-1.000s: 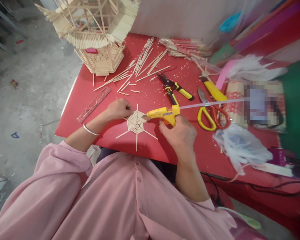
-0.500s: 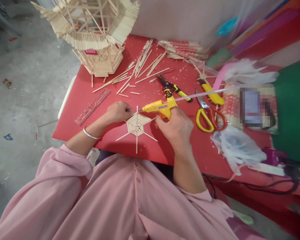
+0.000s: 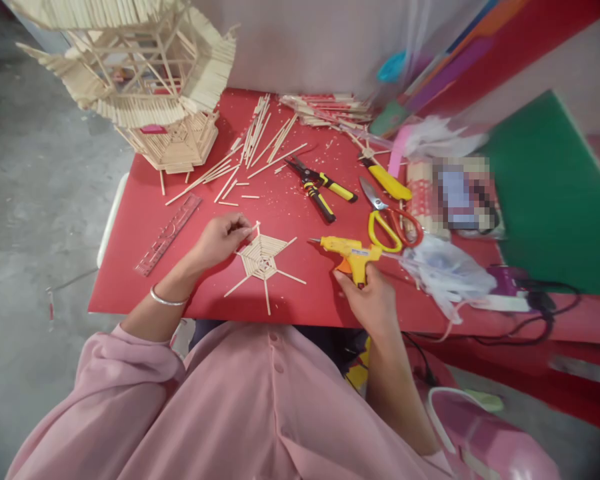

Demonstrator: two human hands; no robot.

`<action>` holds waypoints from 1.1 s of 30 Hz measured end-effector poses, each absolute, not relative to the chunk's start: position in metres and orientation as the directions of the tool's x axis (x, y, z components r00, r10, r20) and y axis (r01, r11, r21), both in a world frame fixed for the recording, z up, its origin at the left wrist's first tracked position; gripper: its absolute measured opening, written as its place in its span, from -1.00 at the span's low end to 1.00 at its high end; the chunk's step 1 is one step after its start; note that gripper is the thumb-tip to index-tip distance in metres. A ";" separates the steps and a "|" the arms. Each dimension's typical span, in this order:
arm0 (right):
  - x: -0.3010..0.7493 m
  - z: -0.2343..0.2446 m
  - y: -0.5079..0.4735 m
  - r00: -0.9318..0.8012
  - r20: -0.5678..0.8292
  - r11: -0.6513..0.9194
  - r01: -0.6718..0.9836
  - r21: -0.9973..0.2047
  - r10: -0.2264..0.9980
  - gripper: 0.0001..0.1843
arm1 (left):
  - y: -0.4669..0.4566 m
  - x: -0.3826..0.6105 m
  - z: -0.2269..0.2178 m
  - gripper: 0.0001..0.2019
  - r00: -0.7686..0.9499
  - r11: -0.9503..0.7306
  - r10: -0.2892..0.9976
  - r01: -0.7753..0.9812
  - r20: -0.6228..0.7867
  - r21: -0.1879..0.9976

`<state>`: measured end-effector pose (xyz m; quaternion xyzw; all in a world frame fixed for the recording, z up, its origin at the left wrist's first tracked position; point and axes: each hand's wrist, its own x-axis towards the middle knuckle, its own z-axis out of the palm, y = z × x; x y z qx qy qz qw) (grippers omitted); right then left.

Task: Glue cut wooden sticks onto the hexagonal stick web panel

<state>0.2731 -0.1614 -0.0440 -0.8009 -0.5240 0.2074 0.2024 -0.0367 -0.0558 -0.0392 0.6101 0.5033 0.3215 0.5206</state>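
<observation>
A flat hexagonal web of thin wooden sticks point(image 3: 263, 259) lies on the red table point(image 3: 145, 287) in front of me. My left hand point(image 3: 221, 237) is closed in a pinch on a short stick at the web's upper left corner. My right hand point(image 3: 369, 301) grips the handle of a yellow glue gun point(image 3: 349, 253), whose nozzle points left and sits a little to the right of the web, apart from it.
A tall stick-built lantern model point(image 3: 145, 87) stands at the table's back left. Loose sticks point(image 3: 260, 143), a ruler point(image 3: 168, 233), black-yellow cutters point(image 3: 317, 187), yellow scissors point(image 3: 387, 223), a crumpled plastic bag point(image 3: 443, 270) and a green board point(image 3: 545, 200) fill the table's back and right.
My right hand has drawn the glue gun back to the right, away from the web. My left hand shifted to pinch a short stick at the web's corner. The view swung right.
</observation>
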 end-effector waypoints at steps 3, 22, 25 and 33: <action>0.281 -0.048 -0.168 0.367 -0.155 -0.389 0.739 -0.550 0.917 -0.41 | -0.057 -0.031 -0.036 -0.84 0.285 0.084 0.950 0.154 -0.126 0.985; 0.218 -0.019 -0.119 0.143 0.178 -0.075 0.936 -0.343 0.974 -0.33 | -0.052 -0.037 -0.040 -0.81 0.210 0.112 0.965 0.217 -0.158 0.970; 0.205 -0.016 -0.104 0.070 0.190 -0.034 0.982 -0.186 0.979 -0.50 | -0.050 -0.040 -0.044 -0.85 0.196 0.130 0.962 0.292 -0.192 0.948; 0.195 -0.006 -0.087 -0.023 0.140 0.017 0.999 0.046 0.990 -0.57 | -0.057 -0.044 -0.032 -0.89 0.214 0.082 0.947 0.562 -0.240 0.823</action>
